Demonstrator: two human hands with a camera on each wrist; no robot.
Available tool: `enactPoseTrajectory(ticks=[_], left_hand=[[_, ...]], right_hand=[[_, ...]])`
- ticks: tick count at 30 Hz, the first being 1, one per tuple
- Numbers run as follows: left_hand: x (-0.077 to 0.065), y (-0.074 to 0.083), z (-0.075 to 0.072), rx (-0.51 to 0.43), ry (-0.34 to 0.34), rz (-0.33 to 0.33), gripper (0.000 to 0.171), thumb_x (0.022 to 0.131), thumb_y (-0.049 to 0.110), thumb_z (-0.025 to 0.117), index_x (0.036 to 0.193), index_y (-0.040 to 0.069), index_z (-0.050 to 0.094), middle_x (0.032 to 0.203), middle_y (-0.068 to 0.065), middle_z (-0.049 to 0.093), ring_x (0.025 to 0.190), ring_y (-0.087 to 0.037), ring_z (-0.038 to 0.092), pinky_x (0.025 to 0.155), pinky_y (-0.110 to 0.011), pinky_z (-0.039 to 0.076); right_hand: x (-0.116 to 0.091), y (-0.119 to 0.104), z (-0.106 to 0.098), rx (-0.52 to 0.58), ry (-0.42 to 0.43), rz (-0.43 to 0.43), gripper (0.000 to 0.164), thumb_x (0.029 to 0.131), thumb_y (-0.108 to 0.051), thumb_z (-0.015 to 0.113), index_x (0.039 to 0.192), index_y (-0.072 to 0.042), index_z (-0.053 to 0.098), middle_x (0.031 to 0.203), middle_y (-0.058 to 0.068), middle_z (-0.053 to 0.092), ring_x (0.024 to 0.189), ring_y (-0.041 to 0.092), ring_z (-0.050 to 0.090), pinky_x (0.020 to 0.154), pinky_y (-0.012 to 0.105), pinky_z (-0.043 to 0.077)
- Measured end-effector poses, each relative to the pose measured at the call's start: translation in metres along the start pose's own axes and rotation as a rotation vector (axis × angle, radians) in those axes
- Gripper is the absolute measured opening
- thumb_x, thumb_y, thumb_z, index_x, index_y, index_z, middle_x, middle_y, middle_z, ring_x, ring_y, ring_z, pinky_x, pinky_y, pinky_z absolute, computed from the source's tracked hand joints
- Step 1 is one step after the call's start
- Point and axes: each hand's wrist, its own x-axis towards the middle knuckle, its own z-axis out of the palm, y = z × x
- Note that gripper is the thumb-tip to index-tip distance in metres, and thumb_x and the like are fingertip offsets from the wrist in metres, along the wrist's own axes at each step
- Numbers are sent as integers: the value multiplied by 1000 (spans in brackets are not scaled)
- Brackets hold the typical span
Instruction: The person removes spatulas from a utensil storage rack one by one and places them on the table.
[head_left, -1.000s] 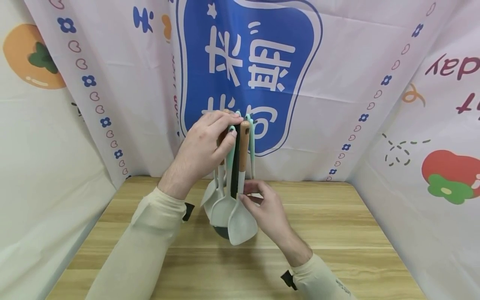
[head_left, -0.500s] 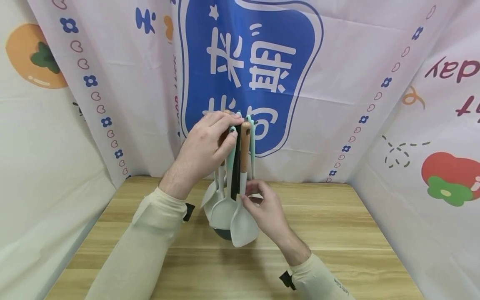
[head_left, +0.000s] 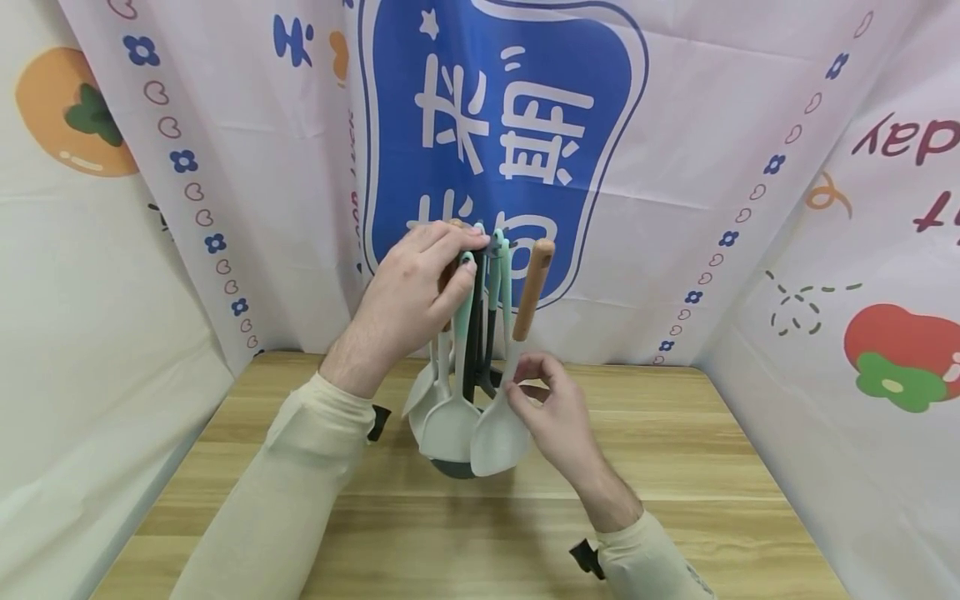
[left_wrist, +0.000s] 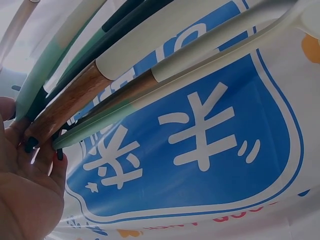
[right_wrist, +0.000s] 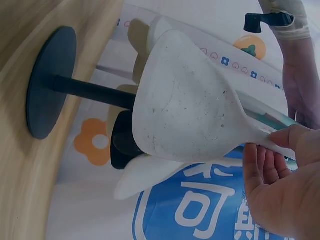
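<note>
My right hand (head_left: 551, 408) pinches the pale neck of a spatula (head_left: 501, 437) between thumb and fingers. Its wooden handle (head_left: 534, 287) leans to the right, apart from the other handles. In the right wrist view the broad, speckled blade (right_wrist: 185, 105) partly covers a dark stand's post (right_wrist: 95, 92). My left hand (head_left: 408, 287) grips the top of this utensil stand (head_left: 471, 358), its thumb against a turquoise handle (head_left: 462, 304). From the left wrist, the fingers (left_wrist: 42, 160) lie among handle ends and small dark hooks (left_wrist: 31, 144). The palm hides part of the stand's top.
Several other utensils hang around the stand, among them a pale turner (head_left: 450, 429) at the front. The stand's round dark base (right_wrist: 52, 82) rests on the wooden table (head_left: 645, 467). A printed cloth (head_left: 300, 167) hangs close behind, with side cloths left and right.
My right hand has moved right with the spatula. Its handle has swung from upright among the others to a rightward tilt, and the blade is slightly higher. The left hand stays in place.
</note>
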Motion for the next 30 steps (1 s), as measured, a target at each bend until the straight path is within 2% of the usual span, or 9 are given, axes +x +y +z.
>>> enactPoseTrajectory(ticks=[7, 17, 25, 30], left_hand=[[1, 1, 0, -2, -6, -4, 43, 121, 31, 53, 156, 16, 74, 164, -9, 72, 162, -31, 61, 150, -59, 32], [1, 1, 0, -2, -1, 0, 43, 121, 31, 53, 155, 16, 74, 163, -9, 73, 161, -31, 62, 150, -56, 33], [1, 1, 0, 2, 0, -4, 43, 121, 31, 53, 156, 16, 74, 163, -9, 72, 161, -31, 62, 150, -55, 33], [0, 1, 0, 1, 0, -5, 43, 121, 31, 53, 156, 16, 74, 163, -9, 72, 161, -31, 62, 150, -55, 34]], right_hand=[[2, 3, -21, -30, 48, 26, 31, 103, 5, 78, 133, 3, 71, 124, 21, 74, 117, 24, 75, 103, 25, 71], [5, 19, -56, -82, 134, 29, 29, 102, 9, 76, 130, 8, 71, 122, 23, 73, 109, 9, 74, 96, 14, 67], [5, 27, -88, -152, 142, 103, 33, 107, 7, 73, 138, 9, 66, 132, 26, 69, 113, 4, 71, 99, 11, 65], [4, 33, -108, -190, 170, 107, 33, 109, 4, 72, 140, 9, 65, 133, 26, 69, 111, -1, 69, 97, 8, 63]])
